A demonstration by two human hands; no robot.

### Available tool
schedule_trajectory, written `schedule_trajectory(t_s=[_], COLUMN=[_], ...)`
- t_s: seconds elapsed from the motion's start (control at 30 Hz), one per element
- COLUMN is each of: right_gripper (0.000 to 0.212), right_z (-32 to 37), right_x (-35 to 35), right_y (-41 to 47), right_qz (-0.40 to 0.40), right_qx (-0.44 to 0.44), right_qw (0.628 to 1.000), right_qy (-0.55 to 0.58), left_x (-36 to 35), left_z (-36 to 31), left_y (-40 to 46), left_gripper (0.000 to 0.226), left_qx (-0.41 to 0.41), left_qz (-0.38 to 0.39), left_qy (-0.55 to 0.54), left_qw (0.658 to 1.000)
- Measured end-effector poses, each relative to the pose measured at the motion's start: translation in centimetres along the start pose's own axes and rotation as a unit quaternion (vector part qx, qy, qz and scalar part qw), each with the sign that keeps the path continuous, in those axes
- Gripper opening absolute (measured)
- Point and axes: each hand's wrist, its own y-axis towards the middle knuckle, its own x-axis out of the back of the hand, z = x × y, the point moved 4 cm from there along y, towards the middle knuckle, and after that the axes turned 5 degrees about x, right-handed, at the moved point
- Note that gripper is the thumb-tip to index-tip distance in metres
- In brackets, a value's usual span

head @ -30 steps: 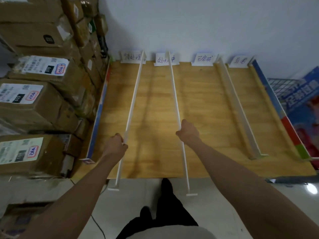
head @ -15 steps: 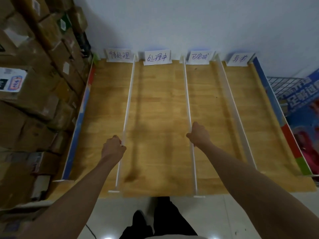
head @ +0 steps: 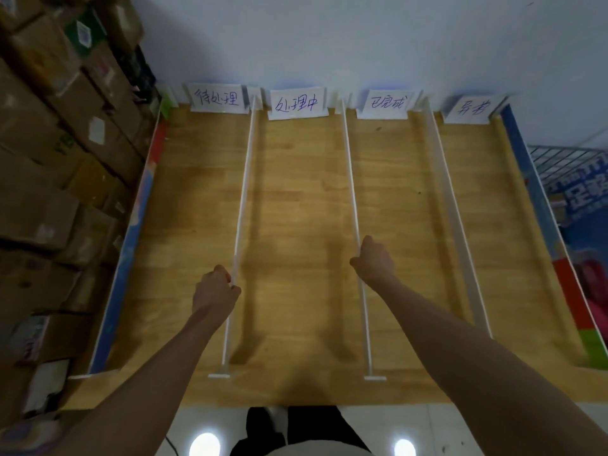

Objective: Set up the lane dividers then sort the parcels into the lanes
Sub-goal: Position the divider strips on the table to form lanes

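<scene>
Three white lane dividers stand lengthwise on the wooden board [head: 296,199]. My left hand [head: 214,289] grips the left divider [head: 245,192] near its front third. My right hand [head: 373,260] grips the middle divider [head: 350,179] at about mid-length. The right divider [head: 450,209] stands untouched. Both held dividers reach from the back wall to the board's front, with their T-shaped feet on the wood. Several handwritten paper labels [head: 215,99] lean against the wall at the head of each lane. Stacked cardboard parcels [head: 49,159] fill the left side.
Coloured side boards border the wooden board on the left [head: 131,245] and right [head: 539,205]. A wire rack [head: 572,162] and blue printed panel sit at far right. Pale tiled floor and my dark trouser legs [head: 296,429] lie below the board's front edge.
Both held dividers have slid forward onto the board toward the wall and now run nearly parallel; the middle one shifted right. The view has moved closer to the board.
</scene>
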Motion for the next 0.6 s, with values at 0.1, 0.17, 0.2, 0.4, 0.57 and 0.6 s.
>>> schedule_trajectory(t_s=[0.1,0.17,0.2,0.4,0.57,0.6], right_gripper=[0.034,0.032,0.031,0.025,0.026,0.031], right_z=[-0.3,-0.4,-0.5,-0.9,-1.3,-1.4], right_x=[0.0,-0.1,-0.1,-1.1,-1.5,-1.6], right_y=[0.6,1.0,1.1,1.1,0.4,0.2], right_qz=[-0.001,-0.003,-0.004,-0.017,-0.031,-0.031], right_qx=[-0.011,-0.018,-0.021,-0.022,-0.019,-0.02], right_qw=[1.0,1.0,1.0,0.999,0.998,0.997], right_qy=[-0.004,-0.002,0.0,0.029,0.057,0.061], left_x=[-0.4,-0.5,-0.5,-0.9,-1.0,-1.0], left_z=[-0.5,-0.8,-0.9,-1.4,-1.2,-1.2], left_y=[0.2,0.5,0.6,0.7,0.5,0.4], left_gripper=[0.023,0.023,0.023,0.019,0.02,0.021], left_qx=[0.004,0.0,-0.002,-0.011,-0.016,-0.016], left_qz=[0.002,0.004,0.005,0.013,0.025,0.028], left_qy=[-0.005,-0.003,-0.001,-0.004,-0.011,-0.016], left_qw=[1.0,1.0,1.0,1.0,1.0,0.999])
